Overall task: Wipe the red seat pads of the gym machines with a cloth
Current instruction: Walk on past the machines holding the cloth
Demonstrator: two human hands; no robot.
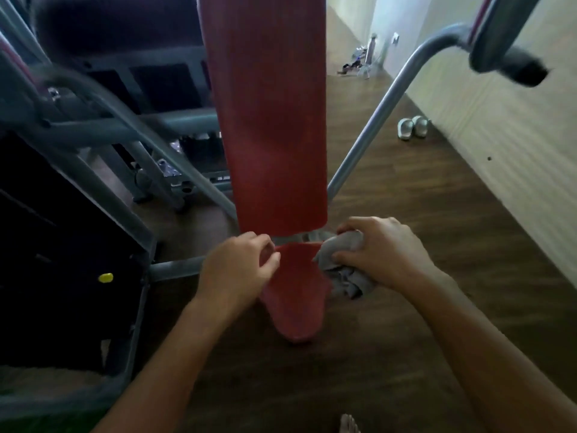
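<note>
We see the right hand [384, 251] clamped round a bunched grey cloth [343, 276], pressed to the upper right edge of the red seat pad [296, 295]. The left hand [237, 267] has its fingers curled onto the pad's left edge. The long red back pad [268, 120] rises just above the seat. On the wooden floor [421, 323] by the wall sit 2 white slippers [412, 127]. At left is a dark weight stack [62, 245] with a yellow pin [105, 277].

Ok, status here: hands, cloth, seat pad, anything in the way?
Right hand grips grey cloth at right edge of red seat pad. Left hand grips its left edge. Nothing blocking the pad.
</note>
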